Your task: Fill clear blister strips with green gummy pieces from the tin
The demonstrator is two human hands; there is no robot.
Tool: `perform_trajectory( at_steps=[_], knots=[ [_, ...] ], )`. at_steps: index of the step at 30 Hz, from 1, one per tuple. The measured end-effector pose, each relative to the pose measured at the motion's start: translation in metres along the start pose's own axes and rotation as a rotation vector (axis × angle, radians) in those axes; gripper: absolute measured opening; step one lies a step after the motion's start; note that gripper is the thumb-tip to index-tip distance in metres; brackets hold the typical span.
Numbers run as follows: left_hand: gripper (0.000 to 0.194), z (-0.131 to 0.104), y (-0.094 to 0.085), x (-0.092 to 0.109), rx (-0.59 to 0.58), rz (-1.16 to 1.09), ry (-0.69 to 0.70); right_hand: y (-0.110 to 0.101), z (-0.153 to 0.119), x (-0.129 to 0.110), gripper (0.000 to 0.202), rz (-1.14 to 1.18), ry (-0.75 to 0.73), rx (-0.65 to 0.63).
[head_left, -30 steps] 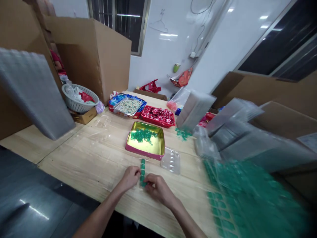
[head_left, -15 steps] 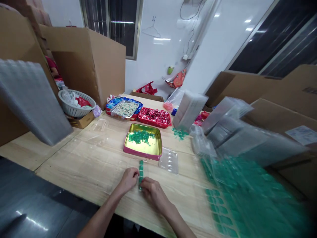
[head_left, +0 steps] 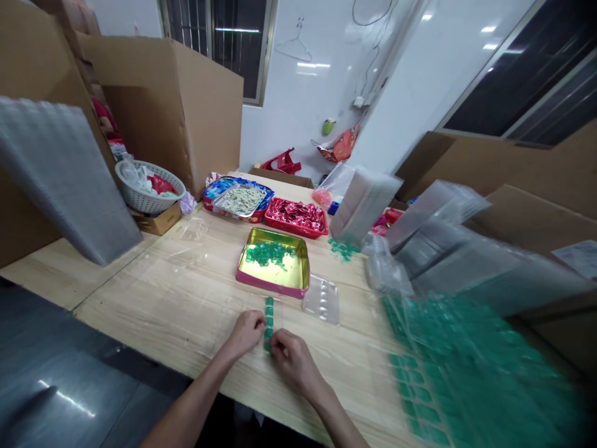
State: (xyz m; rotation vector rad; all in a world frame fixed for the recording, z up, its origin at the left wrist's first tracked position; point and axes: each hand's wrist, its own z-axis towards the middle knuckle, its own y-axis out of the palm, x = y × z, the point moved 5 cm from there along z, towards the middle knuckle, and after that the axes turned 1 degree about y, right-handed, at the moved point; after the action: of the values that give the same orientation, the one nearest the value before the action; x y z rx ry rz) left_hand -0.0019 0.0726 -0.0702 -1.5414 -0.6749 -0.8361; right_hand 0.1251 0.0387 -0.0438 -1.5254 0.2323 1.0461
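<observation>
On the table in front of me lies a clear plastic blister tray, hard to see against the wood, with a column of green pieces in it. At the column's left edge is my left hand, its fingers curled together; what they hold, if anything, is hidden. My right hand is at the lower right of the column, thumb and fingers pinched together, their contents hidden too. Just beyond the hands stands a gold-lined tin with loose green pieces inside. Beside it lies an unfilled clear blister tray.
Behind the tin are a red tray of red packets and a blue tin with small pale packets. Green-filled blister trays pile up at right. Stacked clear trays stand at left, near a white basket and cardboard boxes.
The view has shifted slightly, so the scene sits a little further right. My right hand's fingers have drawn slightly away from the green column. My left hand stays beside it.
</observation>
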Motion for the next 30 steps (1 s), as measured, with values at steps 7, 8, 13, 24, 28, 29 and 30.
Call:
perform_trajectory(
  at_steps=[7,8,13,24,28,29,30],
  knots=[
    [0.023,0.0,-0.001,0.003,-0.009,0.009,0.003,0.002,0.007,0.011,0.02,0.13,0.045,0.064],
    [0.022,0.0,-0.001,0.003,-0.008,0.012,0.002,0.002,0.006,0.009,0.02,0.116,0.024,0.077],
    [0.022,-0.001,0.0,0.002,-0.01,0.027,0.008,0.004,-0.008,-0.002,0.021,0.005,-0.116,0.064],
    [0.02,-0.004,0.001,0.007,-0.037,0.063,0.052,0.011,-0.018,-0.006,0.026,-0.155,-0.179,0.112],
    [0.019,-0.005,0.002,0.002,-0.059,0.016,0.075,0.015,-0.022,-0.009,0.006,-0.329,-0.158,0.128],
    [0.02,-0.002,0.004,-0.002,-0.076,-0.016,0.08,0.016,-0.02,-0.007,0.01,-0.362,-0.143,0.14],
    [0.021,0.001,0.007,-0.005,-0.105,-0.054,0.082,0.017,-0.018,-0.005,0.013,-0.38,-0.14,0.14]
  ],
)
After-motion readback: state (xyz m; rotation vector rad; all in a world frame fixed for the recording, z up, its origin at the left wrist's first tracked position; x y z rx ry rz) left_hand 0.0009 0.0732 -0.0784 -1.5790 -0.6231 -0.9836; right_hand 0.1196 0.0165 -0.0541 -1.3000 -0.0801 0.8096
